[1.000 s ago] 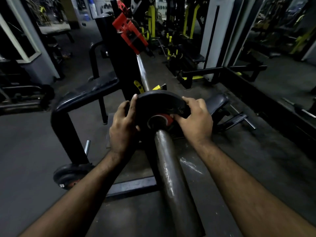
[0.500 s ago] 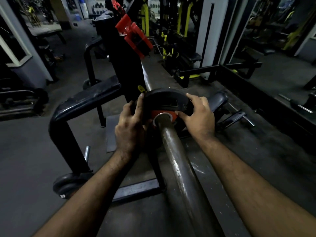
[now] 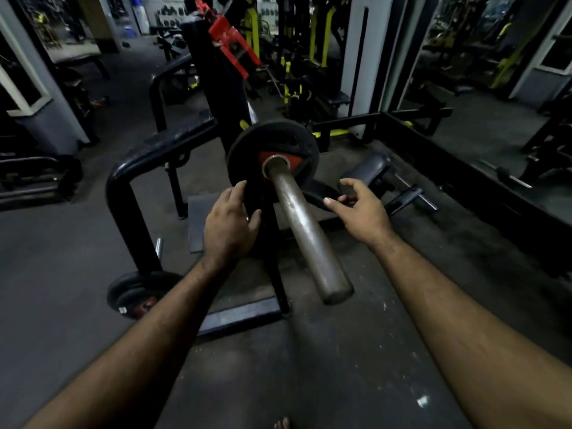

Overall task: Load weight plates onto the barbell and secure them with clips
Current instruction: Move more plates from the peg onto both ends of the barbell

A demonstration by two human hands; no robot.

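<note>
A black weight plate (image 3: 278, 140) with a red hub sits on the barbell sleeve (image 3: 305, 230), pushed far up the sleeve toward the rack. The steel sleeve runs from the plate toward me, and its end is bare. My left hand (image 3: 230, 224) hangs just left of the sleeve, below the plate's lower rim, fingers relaxed and holding nothing. My right hand (image 3: 360, 212) hovers right of the sleeve, fingers loosely spread, also empty. No clip is in view.
A black bench frame (image 3: 145, 162) stands at the left. Another black plate (image 3: 139, 294) lies on the floor by its foot. A red rack fitting (image 3: 232, 48) sits above the bar. A padded seat (image 3: 368, 171) lies at the right, a low black rail (image 3: 464, 171) beyond it.
Both hands have let go of the plate and drawn back toward me. The plate now sits further up the sleeve, and the sleeve's free end has come into view.
</note>
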